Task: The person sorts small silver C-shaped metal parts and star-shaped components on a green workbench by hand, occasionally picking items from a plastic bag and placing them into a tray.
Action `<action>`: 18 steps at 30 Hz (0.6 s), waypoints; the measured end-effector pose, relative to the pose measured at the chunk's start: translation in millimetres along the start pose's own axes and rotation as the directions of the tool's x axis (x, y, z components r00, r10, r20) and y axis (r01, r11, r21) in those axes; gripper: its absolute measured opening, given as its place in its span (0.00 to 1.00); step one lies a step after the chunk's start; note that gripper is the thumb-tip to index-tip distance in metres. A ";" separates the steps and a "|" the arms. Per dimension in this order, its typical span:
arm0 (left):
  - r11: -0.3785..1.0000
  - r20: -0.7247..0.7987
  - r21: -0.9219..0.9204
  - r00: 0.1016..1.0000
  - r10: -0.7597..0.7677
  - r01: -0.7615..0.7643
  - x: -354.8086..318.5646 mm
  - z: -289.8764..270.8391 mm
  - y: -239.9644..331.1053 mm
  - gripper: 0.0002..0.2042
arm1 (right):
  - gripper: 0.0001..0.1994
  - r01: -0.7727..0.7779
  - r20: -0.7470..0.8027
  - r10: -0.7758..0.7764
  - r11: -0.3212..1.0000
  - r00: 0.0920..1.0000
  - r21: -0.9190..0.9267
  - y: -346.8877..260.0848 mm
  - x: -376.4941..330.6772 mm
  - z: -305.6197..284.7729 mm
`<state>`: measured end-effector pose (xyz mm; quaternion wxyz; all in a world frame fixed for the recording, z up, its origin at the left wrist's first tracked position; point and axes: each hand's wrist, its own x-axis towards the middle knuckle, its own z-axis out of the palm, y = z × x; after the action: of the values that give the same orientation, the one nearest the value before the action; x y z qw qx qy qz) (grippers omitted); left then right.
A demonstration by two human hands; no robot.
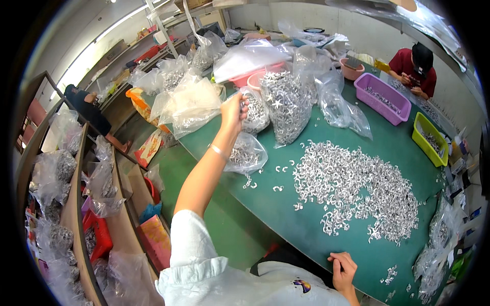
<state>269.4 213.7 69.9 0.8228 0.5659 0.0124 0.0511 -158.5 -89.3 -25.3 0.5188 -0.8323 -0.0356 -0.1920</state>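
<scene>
My left arm reaches far over the table. The left hand [234, 111] is closed, its fingers curled in front of a clear plastic bag [255, 116] of small silvery metal pieces; what they hold, if anything, I cannot make out. Just below that hand, an open clear bag [246, 155] with more pieces lies at the table's left edge. My right hand [343, 269] is at the near edge of the green table [275, 214], fingers loosely curled and nothing visible in them. A wide pile of curved silvery pieces [357, 188] spreads across the table beyond it.
A large filled bag [286, 107] stands behind the pile. A purple basket [383, 99] and a lime-green basket [430, 140] sit at the right, near a seated person in red [416, 71]. Shelves with filled bags [53, 178] line the left. Another person [92, 109] stands far left.
</scene>
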 end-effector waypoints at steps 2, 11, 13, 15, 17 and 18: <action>0.675 -0.076 0.687 0.897 0.436 -0.270 54.5 -9.1 -20.8 0.12 | 0.05 -0.013 0.019 0.013 1.000 1.000 -0.008 -2.2 1.2 0.9; -0.016 0.445 0.861 0.739 0.506 -0.508 20.5 10.4 -34.4 0.07 | 0.06 -0.029 0.020 0.032 0.992 0.999 -0.121 2.2 7.0 -10.8; 0.058 0.455 0.806 0.678 0.578 -0.590 0.8 19.3 -27.1 0.06 | 0.05 -0.037 0.022 0.040 0.992 0.999 -0.120 4.8 9.2 -11.9; 0.129 0.477 0.737 0.646 0.596 -0.663 -20.9 25.5 -23.9 0.05 | 0.05 -0.041 0.016 0.044 0.993 0.999 -0.113 6.4 11.6 -12.1; 0.243 0.495 0.654 0.649 0.579 -0.716 -50.6 29.8 -29.2 0.05 | 0.05 -0.053 0.021 0.056 0.992 0.998 -0.112 5.8 12.1 -11.1; 0.283 0.490 0.663 0.687 0.537 -0.693 -70.1 35.0 -30.9 0.06 | 0.05 -0.060 0.026 0.063 0.991 0.998 -0.119 4.9 13.6 -11.5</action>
<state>204.6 163.3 51.0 0.3774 0.8365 -0.2556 0.3042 -147.9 -103.5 -20.2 0.4735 -0.8651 -0.0063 -0.1651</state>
